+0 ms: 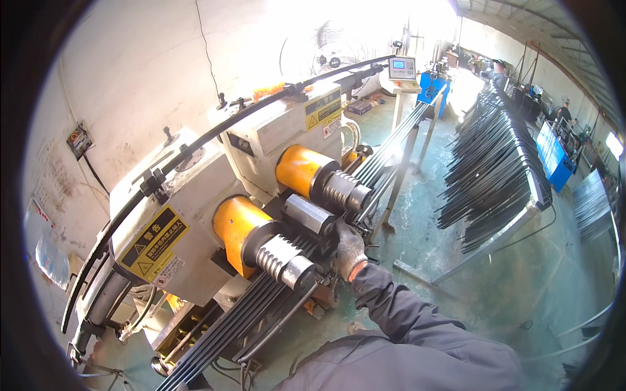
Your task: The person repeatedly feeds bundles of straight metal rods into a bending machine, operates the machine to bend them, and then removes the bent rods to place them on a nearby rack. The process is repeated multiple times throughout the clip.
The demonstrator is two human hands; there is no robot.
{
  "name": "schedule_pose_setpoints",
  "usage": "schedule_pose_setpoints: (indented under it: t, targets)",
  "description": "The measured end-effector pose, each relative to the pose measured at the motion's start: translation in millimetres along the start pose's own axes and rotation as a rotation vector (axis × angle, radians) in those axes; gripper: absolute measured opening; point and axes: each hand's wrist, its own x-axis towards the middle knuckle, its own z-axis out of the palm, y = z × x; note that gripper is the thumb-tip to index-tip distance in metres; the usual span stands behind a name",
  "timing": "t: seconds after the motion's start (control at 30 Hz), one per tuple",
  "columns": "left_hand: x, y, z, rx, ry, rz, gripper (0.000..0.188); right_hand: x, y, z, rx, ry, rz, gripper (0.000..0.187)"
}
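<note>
My right hand (pixel 350 247), in a grey work glove, reaches to the front of a machine. It is beside the end of a hexagonal steel bar (pixel 308 214) that sits between two ribbed steel rollers, the near roller (pixel 285 262) and the far roller (pixel 347 189). Its fingers are turned toward the machine and mostly hidden, so I cannot make out whether they grip anything. Below the near roller, several long dark metal rods (pixel 225 319) run side by side through the machine. My left hand does not show clearly anywhere.
Orange cylindrical housings (pixel 236 228) carry the rollers on the pale machine body (pixel 195 241). Beyond it stands a control box (pixel 401 68) with a small screen. To the right, a rack (pixel 538 189) holds many dark rods. A metal bar (pixel 414 274) lies on the green floor.
</note>
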Motion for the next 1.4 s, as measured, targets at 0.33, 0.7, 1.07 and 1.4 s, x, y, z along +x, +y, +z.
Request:
schedule_pose_setpoints:
  t: [0.33, 0.7, 1.07, 1.4]
  targets:
    - [44, 104, 65, 0.288, 0.091, 0.405, 0.024, 11, -26, 21, -0.179, -0.032, 0.017, 0.048]
    - [52, 209, 224, 0.003, -0.188, 0.276, 0.046, 23, -60, 29, -0.110, -0.175, 0.085, 0.041]
    - [-16, 209, 382, 0.156, -0.492, 0.427, 0.045, 43, -56, 10, -0.159, -0.406, 0.060, 0.033]
    - [-31, 219, 423, 0.146, -0.774, 0.366, 0.042, 45, -58, 5, -0.217, -0.440, -0.023, 0.037]
